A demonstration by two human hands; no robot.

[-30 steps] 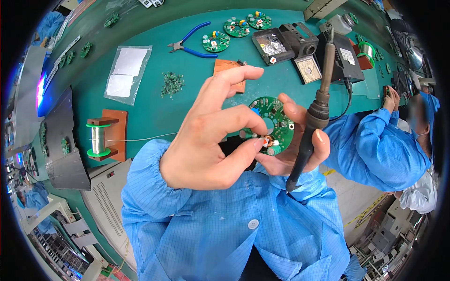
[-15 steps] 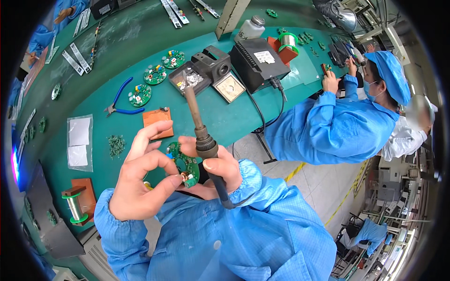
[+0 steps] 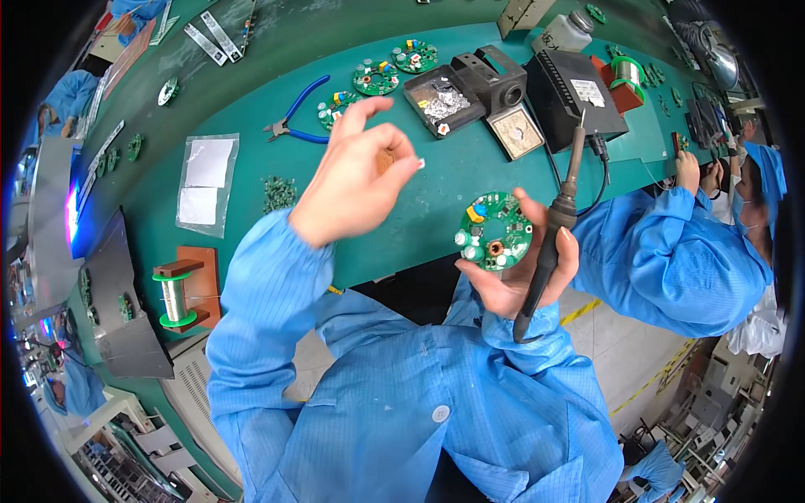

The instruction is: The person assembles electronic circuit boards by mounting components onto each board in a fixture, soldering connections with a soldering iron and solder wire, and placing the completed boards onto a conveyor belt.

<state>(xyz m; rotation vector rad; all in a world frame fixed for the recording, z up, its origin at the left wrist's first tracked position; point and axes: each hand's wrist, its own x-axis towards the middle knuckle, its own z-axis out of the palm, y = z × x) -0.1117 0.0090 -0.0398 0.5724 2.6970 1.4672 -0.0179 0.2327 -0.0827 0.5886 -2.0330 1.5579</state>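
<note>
My left hand (image 3: 356,172) is raised over the bench, thumb and forefinger pinching a tiny white part (image 3: 420,163) too small to name. In my right hand (image 3: 503,289) are a soldering iron (image 3: 546,261), its bare tip pointing up and away, and a round green circuit board (image 3: 517,239). The board has a central hole and carries a copper coil (image 3: 495,248), white capacitors and a yellow-and-blue part. My two hands are apart. Behind my left hand lie more round boards (image 3: 375,78) and blue-handled cutters (image 3: 299,109); a brown block is mostly hidden by that hand.
A black scrap tray (image 3: 417,96) adjoins the iron holder (image 3: 507,88), a sponge (image 3: 516,132) and a soldering station (image 3: 562,96). Solder spools (image 3: 173,300) stand left and far right. A plastic bag (image 3: 207,180) and small green parts (image 3: 279,194) lie left. A co-worker (image 3: 671,251) sits right.
My left hand has moved up and away from the board with the tiny white part. My right hand has shifted right, turning the board face-up and the iron's tip rightward.
</note>
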